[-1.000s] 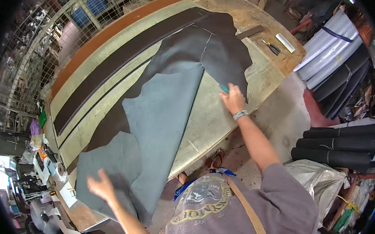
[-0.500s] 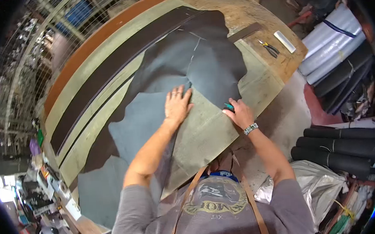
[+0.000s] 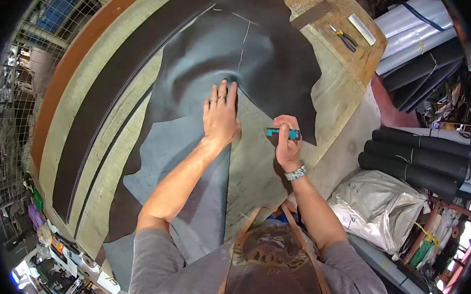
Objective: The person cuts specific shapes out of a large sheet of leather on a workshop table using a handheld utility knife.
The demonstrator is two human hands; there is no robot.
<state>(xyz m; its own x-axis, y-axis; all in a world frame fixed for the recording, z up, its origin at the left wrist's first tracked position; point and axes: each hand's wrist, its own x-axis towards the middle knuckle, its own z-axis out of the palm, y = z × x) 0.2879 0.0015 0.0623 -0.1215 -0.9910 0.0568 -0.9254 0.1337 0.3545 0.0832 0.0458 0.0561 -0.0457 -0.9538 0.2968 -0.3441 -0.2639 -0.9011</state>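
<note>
A large dark leather hide [image 3: 279, 62] lies over the worktable, with a pale marked line running down to a slit. Flat on the hide, just left of the slit's top, rests my left hand [image 3: 220, 112], its fingers stretched out. A blue-grey flap [image 3: 178, 151] of leather spreads beneath my left wrist and forearm. My right hand [image 3: 288, 146] is closed around a teal-and-black utility knife [image 3: 282, 133], raised beside the hide's lower right edge. The knife's blade cannot be made out. Between both hands shows the pale cutting board [image 3: 259, 167].
Pliers [image 3: 343, 38], a white block [image 3: 361, 29] and a brown strip [image 3: 311, 15] lie on the wooden tabletop at upper right. Dark rolls [image 3: 416, 156] and a silvery sack [image 3: 379, 208] stand to the right. Long brown strips [image 3: 100, 121] curve along the left side.
My right hand has drawn back from the hide's edge, turned, and now shows the knife sideways. My left hand stays on the leather by the slit. The whole view has shifted slightly.
</note>
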